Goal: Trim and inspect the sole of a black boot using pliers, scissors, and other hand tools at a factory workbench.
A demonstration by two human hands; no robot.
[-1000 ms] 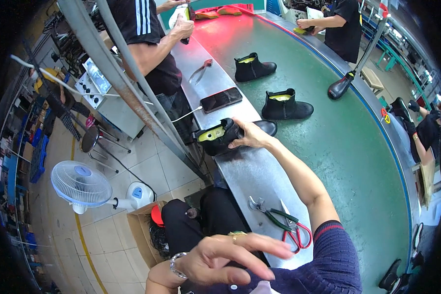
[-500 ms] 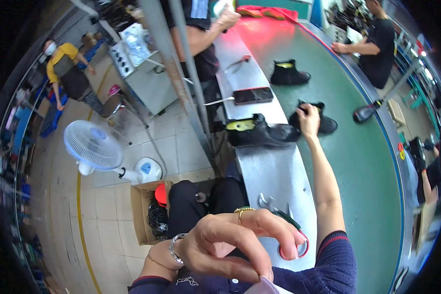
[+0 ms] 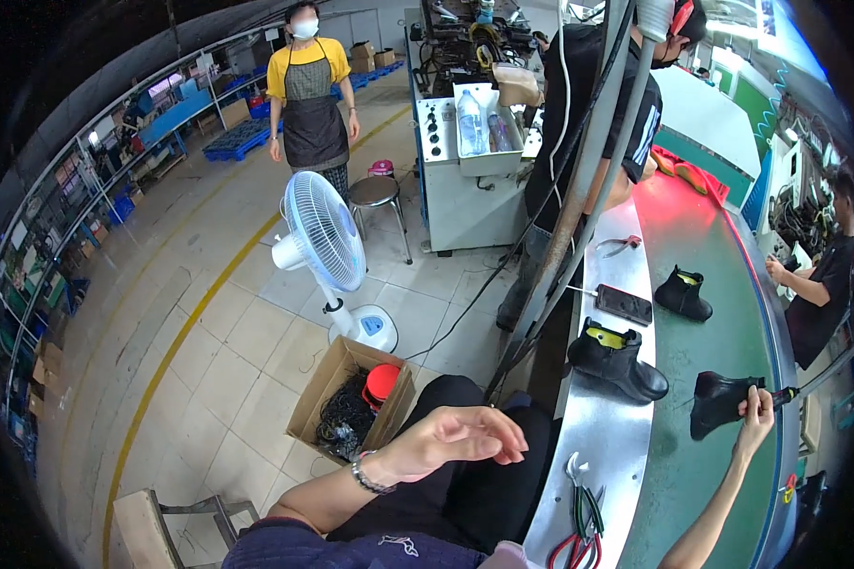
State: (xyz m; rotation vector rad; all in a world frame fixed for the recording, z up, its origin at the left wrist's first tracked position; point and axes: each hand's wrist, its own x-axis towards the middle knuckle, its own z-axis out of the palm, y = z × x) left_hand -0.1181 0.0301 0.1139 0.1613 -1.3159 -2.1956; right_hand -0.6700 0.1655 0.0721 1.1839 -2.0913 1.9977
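Observation:
On the right, my right hand [image 3: 755, 419] grips a black ankle boot [image 3: 719, 402] by its upper end. The boot is tipped on its side over the green belt. My left hand [image 3: 467, 438] hangs over my lap with nothing in it, its fingers loosely bent and apart. Between the hands, a black boot with a yellow lining [image 3: 619, 360] stands on the metal ledge. Another black boot [image 3: 684, 293] is farther off on the belt. Red-handled and green-handled hand tools [image 3: 579, 517] lie near me on the ledge.
A phone [image 3: 623, 304] with a cable and red pliers [image 3: 619, 246] lie along the metal ledge [image 3: 603, 446]. Left of my legs are a cardboard box [image 3: 315, 403] and a fan [image 3: 324, 232]. A metal post [image 3: 579, 199] rises beside the ledge. People are beyond the fan and around the belt.
My view has swung left. My left hand has dropped away from close up. My right hand has shifted right, and its boot now lies tipped sideways.

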